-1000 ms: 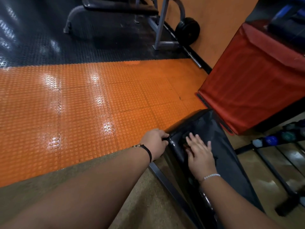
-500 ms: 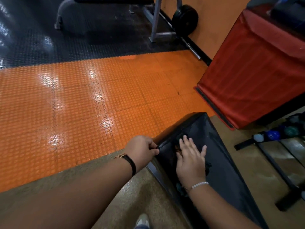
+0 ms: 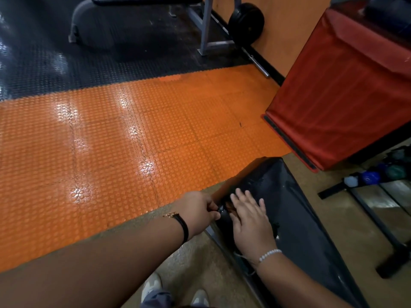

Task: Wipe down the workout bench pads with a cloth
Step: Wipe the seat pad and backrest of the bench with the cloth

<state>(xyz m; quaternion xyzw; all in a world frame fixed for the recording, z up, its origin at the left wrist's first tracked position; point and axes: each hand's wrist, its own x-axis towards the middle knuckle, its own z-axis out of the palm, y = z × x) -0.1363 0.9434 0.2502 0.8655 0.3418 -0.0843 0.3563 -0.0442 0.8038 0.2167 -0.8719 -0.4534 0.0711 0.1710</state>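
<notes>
Presses right hand [image 3: 251, 221], grip spread flat, on bench pad [image 3: 300, 218] near its far end, pinches pad's left edge with left hand [image 3: 198, 210], pad's long axis running back under right forearm, right hand nearer remaining length; cloth not discernible.

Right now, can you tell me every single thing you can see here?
bench pad: one, black, lower right, sloping
orange mat: one, orange, across the middle of the floor
black mat: one, black, behind the orange mat
box: one, red, upper right
weight plate: one, black, top, far back
dumbbells: a few, blue and green, right edge
shoes: two, white, bottom edge
watch: one, black strap, on the left arm
bracelet: one, white beads, on the right arm
left hand: one, pinches the bench pad's edge
right hand: one, flat on the bench pad, fingers straight
</notes>
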